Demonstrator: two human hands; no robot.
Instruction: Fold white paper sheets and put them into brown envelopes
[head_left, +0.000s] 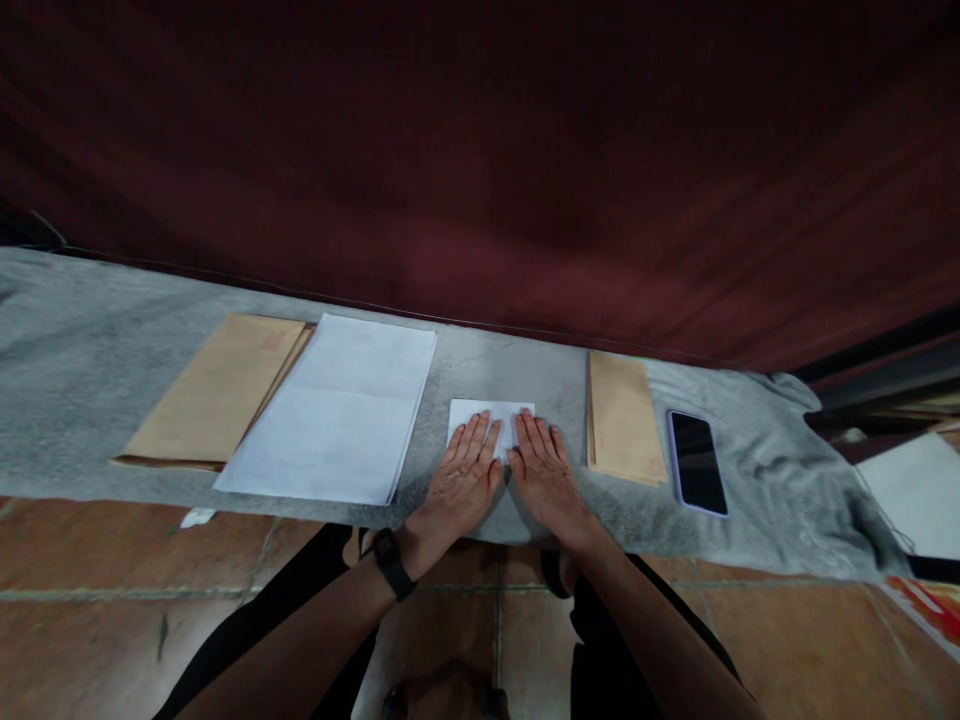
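A small folded white sheet of paper [491, 408] lies on the grey cloth between and under my hands. My left hand [466, 470] rests flat on its left part, fingers stretched out and pointing away from me. On its right part lies my right hand [546, 475], also flat with the fingers extended. Much of the sheet's near part is hidden beneath the fingers. To the left is a stack of large white paper sheets [337, 415], with large brown envelopes [214, 390] beside it. Smaller brown envelopes [624, 415] sit to the right of my right hand.
A phone [697, 462] in a purple case lies right of the small envelopes. Grey cloth [780, 480] covers the long narrow surface. Behind it hangs a dark red curtain [480, 180]. Below is a tiled floor [810, 640]; a white panel [915, 490] stands at far right.
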